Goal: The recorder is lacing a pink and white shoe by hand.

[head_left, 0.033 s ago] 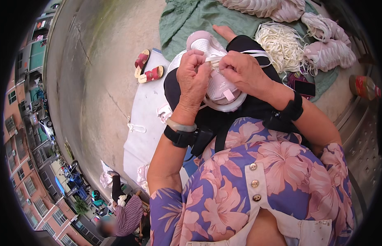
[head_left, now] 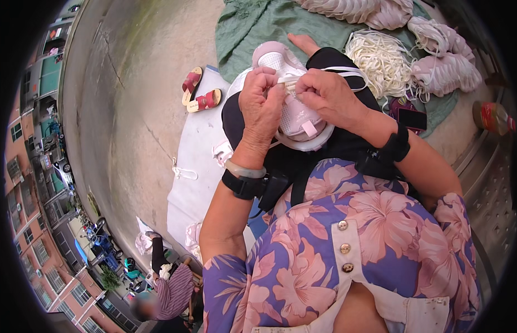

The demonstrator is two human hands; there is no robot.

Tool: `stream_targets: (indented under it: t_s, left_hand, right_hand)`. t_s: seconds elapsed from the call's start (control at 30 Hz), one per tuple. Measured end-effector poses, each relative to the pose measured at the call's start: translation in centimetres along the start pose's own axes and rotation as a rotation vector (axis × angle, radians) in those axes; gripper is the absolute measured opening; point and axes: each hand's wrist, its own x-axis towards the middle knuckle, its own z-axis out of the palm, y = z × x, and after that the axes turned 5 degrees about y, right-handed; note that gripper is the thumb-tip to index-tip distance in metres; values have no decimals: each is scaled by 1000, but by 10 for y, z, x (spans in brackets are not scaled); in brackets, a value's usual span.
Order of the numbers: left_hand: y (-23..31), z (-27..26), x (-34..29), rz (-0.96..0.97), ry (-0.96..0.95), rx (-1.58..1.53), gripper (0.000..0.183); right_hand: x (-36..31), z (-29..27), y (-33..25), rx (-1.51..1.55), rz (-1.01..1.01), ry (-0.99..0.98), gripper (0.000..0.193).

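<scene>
Both the left hand and right hand pinch a white lace, thumbs pressed against fingers, over a pink-and-white shoe on the person's black-clad lap.

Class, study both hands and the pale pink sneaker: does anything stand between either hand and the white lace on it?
Nothing visible does. The left hand and right hand are both at the white lace over the pale pink sneaker. The loose lace pile lies off to the right.
</scene>
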Motion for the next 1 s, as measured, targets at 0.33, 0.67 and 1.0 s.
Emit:
stream_targets:
  t_s: [0.33, 0.67, 1.0]
  left_hand:
    - [4, 2, -3, 307, 114, 309, 11]
    - [3, -12, -40, 337, 54, 478, 15]
    - [-6, -4, -43, 256, 74, 347, 16]
  right_hand:
    - [2, 6, 5, 22, -52, -51, 8]
    - [-9, -7, -5, -322, -263, -23, 13]
    - [-11, 10, 2, -148, -86, 62, 5]
